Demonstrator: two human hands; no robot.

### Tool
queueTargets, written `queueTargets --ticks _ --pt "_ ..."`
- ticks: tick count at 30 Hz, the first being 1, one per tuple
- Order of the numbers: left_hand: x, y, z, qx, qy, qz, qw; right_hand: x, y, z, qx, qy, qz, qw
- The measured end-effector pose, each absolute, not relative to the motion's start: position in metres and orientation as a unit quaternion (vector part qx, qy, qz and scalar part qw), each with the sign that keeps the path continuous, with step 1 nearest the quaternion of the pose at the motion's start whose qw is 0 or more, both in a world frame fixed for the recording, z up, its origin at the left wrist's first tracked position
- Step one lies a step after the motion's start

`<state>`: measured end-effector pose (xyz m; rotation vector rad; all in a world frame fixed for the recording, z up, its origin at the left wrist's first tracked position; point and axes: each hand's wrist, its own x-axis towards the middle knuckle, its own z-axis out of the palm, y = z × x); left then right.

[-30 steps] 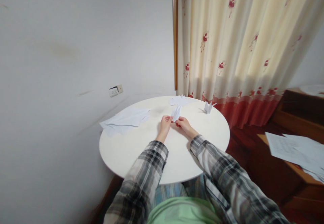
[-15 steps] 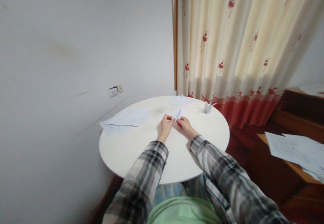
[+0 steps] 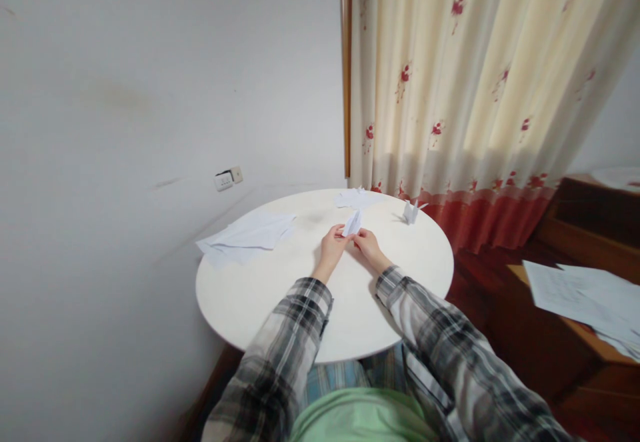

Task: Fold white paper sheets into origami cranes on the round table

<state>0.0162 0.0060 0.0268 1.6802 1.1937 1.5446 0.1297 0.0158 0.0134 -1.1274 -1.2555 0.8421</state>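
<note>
A small piece of folded white paper (image 3: 353,223) with a pointed top is held just above the round white table (image 3: 250,302). My left hand (image 3: 332,245) grips its lower left side, fingers closed. On its lower right edge, my right hand (image 3: 368,245) pinches it between thumb and fingers. The two hands nearly meet under the paper. Beyond my right hand stands a folded paper crane (image 3: 411,213), apart from both hands.
White paper sheets (image 3: 250,232) lie at the table's left edge, and more paper pieces (image 3: 353,197) at the far edge. Printed sheets (image 3: 590,295) rest on a wooden piece of furniture at right. A flowered curtain (image 3: 440,95) hangs behind; a wall socket (image 3: 223,181) is at left.
My left hand has shifted slightly to the right and its fingers now reach further behind the folded paper. The paper has turned a little, showing more of its flat face.
</note>
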Motion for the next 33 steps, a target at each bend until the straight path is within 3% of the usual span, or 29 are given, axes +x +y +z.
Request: queueTargets --ticks 20,33 --pt "0.015 0.015 0.022 0.594 0.447 0.588 0.318 0.128 0.014 0.014 -0.442 -0.550 0.369 0.605" --pt "0.008 0.025 0.016 0.537 0.426 0.603 0.409 0.126 0.018 0.008 -0.415 -0.549 0.416 0.595"
